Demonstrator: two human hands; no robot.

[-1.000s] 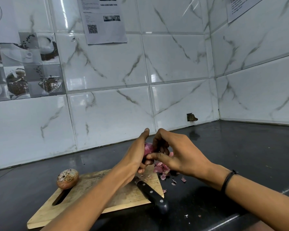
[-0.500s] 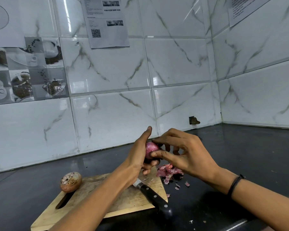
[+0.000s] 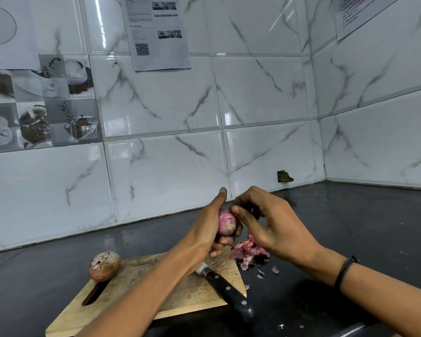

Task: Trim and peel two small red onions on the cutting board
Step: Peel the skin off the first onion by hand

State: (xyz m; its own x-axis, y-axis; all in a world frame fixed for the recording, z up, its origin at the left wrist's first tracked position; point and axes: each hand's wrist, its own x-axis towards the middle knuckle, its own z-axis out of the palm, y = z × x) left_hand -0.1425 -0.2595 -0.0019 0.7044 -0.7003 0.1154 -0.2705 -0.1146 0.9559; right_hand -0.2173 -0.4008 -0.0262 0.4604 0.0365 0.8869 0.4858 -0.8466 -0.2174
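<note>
Left hand (image 3: 212, 224) grips the onion (image 3: 226, 223) in the air over the far right corner of the cutting board (image 3: 136, 288): fingers curled under it, thumb straight up. Right hand (image 3: 272, 222) is curled at the onion's top, thumb tip on the skin, fingers behind it. Looks like a pinch on a skin flap, but the flap itself is hidden. The onion looks mostly bare, pink with a pale trimmed end facing the camera.

Risks:
- A hard tug on the skin could pop the onion out of the left grip, since it is small and probably slick.
- The knife (image 3: 226, 290) lies on the board with its handle overhanging the near right edge, right under the left forearm. A dropped elbow could knock it.
- The second onion (image 3: 104, 265) is unpeeled and sits at the board's far left edge by the handle slot. A bump to the board could roll it off.
- The peel pile (image 3: 248, 251) is off the board, and scraps are spread beside it.

Surface: dark glossy counter (image 3: 350, 227), in a corner. Walls are white marbled tile (image 3: 168, 166), with a printed sheet (image 3: 156, 32) taped up and coffee-picture tiles to the left.
</note>
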